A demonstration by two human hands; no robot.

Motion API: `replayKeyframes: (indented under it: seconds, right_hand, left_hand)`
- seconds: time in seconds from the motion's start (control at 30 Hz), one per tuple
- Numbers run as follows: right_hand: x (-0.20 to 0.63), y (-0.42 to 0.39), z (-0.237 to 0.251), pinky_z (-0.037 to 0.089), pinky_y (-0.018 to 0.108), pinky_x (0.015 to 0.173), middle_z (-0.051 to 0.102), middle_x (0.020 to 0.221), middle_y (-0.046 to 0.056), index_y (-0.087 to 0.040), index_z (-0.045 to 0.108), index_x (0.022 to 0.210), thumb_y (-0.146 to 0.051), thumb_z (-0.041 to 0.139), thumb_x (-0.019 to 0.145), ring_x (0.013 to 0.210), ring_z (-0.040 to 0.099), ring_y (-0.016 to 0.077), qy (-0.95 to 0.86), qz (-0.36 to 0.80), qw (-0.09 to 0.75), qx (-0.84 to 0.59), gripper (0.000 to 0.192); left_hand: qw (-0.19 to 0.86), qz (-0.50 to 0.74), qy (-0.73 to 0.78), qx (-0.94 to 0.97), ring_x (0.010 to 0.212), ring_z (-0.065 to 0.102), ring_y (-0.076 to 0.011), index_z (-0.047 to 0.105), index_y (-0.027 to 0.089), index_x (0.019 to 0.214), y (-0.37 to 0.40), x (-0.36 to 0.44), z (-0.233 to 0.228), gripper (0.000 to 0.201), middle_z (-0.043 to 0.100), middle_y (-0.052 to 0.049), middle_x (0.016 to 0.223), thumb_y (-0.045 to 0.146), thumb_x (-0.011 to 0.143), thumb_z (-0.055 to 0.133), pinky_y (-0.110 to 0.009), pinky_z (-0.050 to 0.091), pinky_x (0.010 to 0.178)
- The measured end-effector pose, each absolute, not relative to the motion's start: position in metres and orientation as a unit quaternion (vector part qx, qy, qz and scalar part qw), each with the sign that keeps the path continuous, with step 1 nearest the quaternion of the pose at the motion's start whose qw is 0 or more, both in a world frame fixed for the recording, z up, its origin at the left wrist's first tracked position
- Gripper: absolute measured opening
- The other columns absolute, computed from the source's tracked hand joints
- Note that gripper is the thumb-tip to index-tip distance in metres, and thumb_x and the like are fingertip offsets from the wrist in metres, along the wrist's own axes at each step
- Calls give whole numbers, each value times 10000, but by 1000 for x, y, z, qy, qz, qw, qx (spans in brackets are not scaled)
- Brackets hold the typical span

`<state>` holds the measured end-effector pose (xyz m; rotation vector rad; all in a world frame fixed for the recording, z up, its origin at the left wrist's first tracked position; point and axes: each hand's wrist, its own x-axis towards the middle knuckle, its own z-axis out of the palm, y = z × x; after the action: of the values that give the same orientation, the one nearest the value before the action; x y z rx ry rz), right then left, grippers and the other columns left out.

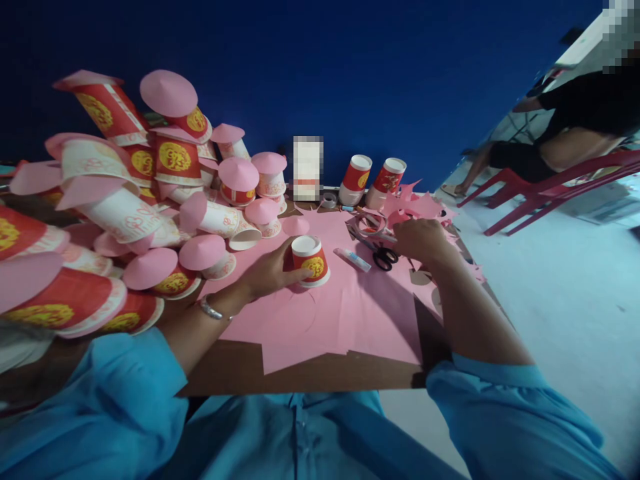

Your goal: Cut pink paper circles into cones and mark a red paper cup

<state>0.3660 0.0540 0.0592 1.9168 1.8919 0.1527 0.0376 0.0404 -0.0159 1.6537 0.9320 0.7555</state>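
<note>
Cup: we've got a red paper cup (311, 261) standing upside down, base up, on the pink paper sheet (350, 313) near the middle of the table (320, 377).
Left hand: our left hand (273, 270) is curled round the cup's left side, fingers touching the wall, steadying it; it grips loosely, not fully closed.
Right hand: our right hand (420, 240) sits well to the right of the cup, knuckles up, fingers bent down among pink paper scraps (425, 205); we cannot tell whether it pinches anything.
Which hand is nearer: the left, already on the cup; the right is apart, across the glue stick (352, 259) and black scissors (384, 258).
Axis: the cup's long axis runs upright, rim on the paper.
Glue stick: lying flat just right of the cup, slanting.
Containers: two more cups (373, 180) stand inverted at the far edge; we can't see inside any.
Pile: on our left, a heap of cups capped with pink paper cones (167, 93).
Nearby: another person on a red chair (550, 187).
</note>
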Motion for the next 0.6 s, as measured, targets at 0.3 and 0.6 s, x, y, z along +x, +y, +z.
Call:
replayKeyframes:
  seconds: [0.3, 0.6]
  right_hand:
    - [366, 25, 118, 532, 427, 854, 767, 1250, 235, -161, 720, 1271, -271, 471, 1049, 1143, 739, 397, 689, 61, 202, 693, 351]
    - [349, 45, 70, 471, 257, 567, 674, 703, 11, -173, 708, 920, -496, 724, 906, 577, 592, 130, 667, -357, -361, 546, 324]
  left_hand:
    - [482, 286, 367, 742, 1275, 671, -324, 574, 240, 1421, 37, 39, -13, 657, 703, -110, 1390, 392, 835, 831, -473, 533, 1100]
    - [642, 384, 289, 597, 1436, 576, -355, 600, 240, 1459, 51, 36, -19, 686, 620, -158, 1542, 659, 919, 665, -476, 515, 1130]
